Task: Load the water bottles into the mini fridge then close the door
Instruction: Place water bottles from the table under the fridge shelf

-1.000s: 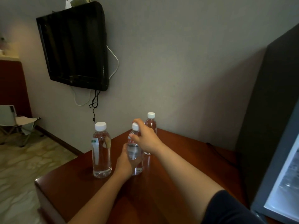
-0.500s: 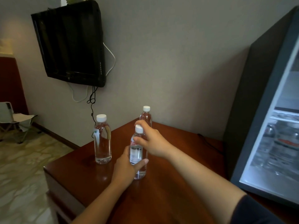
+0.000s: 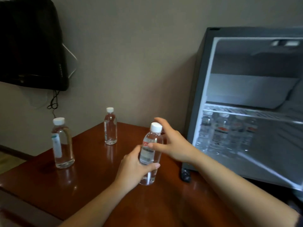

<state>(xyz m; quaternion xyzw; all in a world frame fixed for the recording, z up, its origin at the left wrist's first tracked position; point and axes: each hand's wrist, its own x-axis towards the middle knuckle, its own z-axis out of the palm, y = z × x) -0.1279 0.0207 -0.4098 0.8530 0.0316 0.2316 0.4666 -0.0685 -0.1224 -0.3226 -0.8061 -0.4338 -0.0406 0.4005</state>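
Water bottle point(image 3: 147, 154), centre frame, gripped by my left hand point(image 3: 133, 169) and right hand point(image 3: 173, 145); spare bottles point(image 3: 63, 145) stand left; open mini fridge point(image 3: 199, 95), right, holds stocked bottles point(image 3: 219, 133).

From the held clear plastic water bottle point(image 3: 150, 154), on the reddish wooden table point(image 3: 82, 185): second clear bottle point(image 3: 62, 145) at 9 o'clock, third clear bottle point(image 3: 110, 128) at 11 — dark mini fridge point(image 3: 200, 95) at 3, stocked bottles point(image 3: 221, 133) inside.

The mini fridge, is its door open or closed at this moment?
Open. The mini fridge shows its lit inside directly: a wire shelf, and bottles standing under it.
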